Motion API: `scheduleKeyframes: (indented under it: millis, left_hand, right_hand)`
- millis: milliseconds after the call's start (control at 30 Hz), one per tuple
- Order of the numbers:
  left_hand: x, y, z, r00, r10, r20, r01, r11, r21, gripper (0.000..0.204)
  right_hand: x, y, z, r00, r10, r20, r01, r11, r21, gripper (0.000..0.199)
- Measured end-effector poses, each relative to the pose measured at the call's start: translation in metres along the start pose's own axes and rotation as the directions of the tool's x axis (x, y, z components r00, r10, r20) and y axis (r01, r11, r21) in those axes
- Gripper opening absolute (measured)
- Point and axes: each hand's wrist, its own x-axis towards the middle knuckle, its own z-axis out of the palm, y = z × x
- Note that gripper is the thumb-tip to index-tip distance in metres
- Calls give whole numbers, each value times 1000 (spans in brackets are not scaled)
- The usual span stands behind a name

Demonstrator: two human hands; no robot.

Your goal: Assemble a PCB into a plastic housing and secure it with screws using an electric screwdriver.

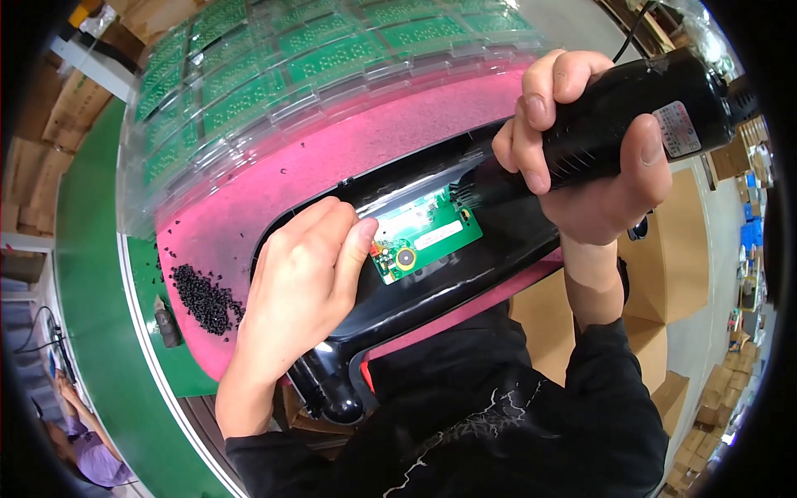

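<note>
A black electric screwdriver point(614, 104) is gripped in my right hand point(594, 203), tilted with its nose down toward the far right corner of a green circuit board point(452, 239). The exact tip is hard to make out. The board lies inside a long, glossy black plastic housing point(510, 236). At the board's left end is my left hand point(303, 266), its fingers curled and the thumb pressed to the index finger. Whatever those fingertips hold is hidden. From the housing's lower left sticks out a rounded black part point(340, 402), close to my body.
A pink mat point(332, 149) lies under the housing, on a green table point(95, 274). Small black screws point(203, 303) are heaped at the left. Clear plastic trays point(315, 54) with green boards stand behind. Cardboard boxes point(677, 249) sit at right; another person point(95, 456) is at far left.
</note>
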Motion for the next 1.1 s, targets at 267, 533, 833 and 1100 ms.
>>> scheduleKeyframes:
  millis: [267,533,833,1100]
  left_hand:
    - [2,-11,10,978,207,-20,-208,963,-171,13]
    - [1,-16,11,956,265,126,-243,956,-164,11]
    - [-1,-12,10,975,166,151,-139,975,-170,12]
    - [-2,-13,9,979,129,161,-100,979,-176,11]
  right_hand:
    - [-1,1,-1,998,-51,37,49,998,47,56]
    - [0,3,0,998,-42,37,40,998,39,58]
    - [3,7,8,995,-78,61,75,996,47,57]
    - [19,5,18,991,119,67,-106,981,-162,53]
